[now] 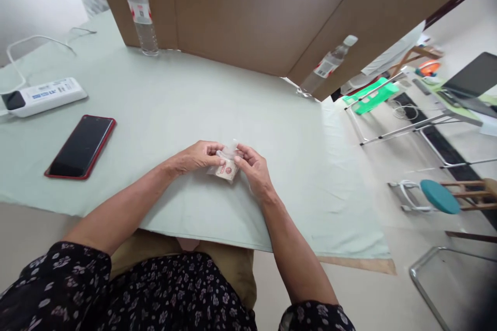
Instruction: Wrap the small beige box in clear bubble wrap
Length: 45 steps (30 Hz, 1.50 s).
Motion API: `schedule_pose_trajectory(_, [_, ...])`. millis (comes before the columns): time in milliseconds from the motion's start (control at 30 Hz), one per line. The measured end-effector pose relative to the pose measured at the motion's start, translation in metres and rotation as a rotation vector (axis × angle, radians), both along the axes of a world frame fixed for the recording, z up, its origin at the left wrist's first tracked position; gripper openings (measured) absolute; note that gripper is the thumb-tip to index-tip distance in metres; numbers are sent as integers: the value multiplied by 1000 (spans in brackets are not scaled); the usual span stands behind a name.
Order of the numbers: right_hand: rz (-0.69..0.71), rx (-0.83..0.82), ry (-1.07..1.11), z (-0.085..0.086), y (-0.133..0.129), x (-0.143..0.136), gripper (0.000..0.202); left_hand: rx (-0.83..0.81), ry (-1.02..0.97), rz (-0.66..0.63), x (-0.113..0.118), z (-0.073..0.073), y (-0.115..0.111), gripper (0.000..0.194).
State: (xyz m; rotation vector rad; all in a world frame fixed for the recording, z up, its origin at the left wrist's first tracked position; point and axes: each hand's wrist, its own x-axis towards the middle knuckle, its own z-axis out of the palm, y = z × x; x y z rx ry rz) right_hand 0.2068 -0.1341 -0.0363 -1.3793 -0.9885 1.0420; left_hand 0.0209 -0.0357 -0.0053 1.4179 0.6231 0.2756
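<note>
Between my two hands is a small clear plastic bag (230, 151) with a cream-coloured card or packet (226, 170) in it, printed in red. My left hand (202, 156) pinches the bag's left side, thumb on top. On the right side, my right hand (251, 164) grips it near the upper edge with thumb and fingers. The bag's top flap sticks up between the fingertips. Both hands are just over the cloth near the table's front. What exactly is printed on the packet is too small to read.
A pale green cloth (174, 108) covers the table. To the left lie a phone (81, 147) with a red case and a white power strip (50, 95) with a cable. Two water bottles (142, 15) (326, 67) stand against a cardboard screen (240, 10) at the back.
</note>
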Motion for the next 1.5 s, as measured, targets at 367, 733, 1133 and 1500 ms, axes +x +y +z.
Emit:
schedule_pose_trajectory(367, [-54, 39, 22, 13, 11, -15, 28, -12, -15, -28, 2, 2, -2, 36])
schedule_pose_trajectory(733, [-17, 56, -166, 29, -2, -19, 13, 63, 77, 64, 1, 8, -4, 31])
schedule_pose_trajectory(1133, [113, 294, -622, 14, -14, -14, 16, 113, 46, 38, -3, 5, -4, 32])
schedule_pose_trajectory(1500, [163, 310, -984, 4, -10, -10, 29, 267, 81, 160, -2, 6, -6, 32])
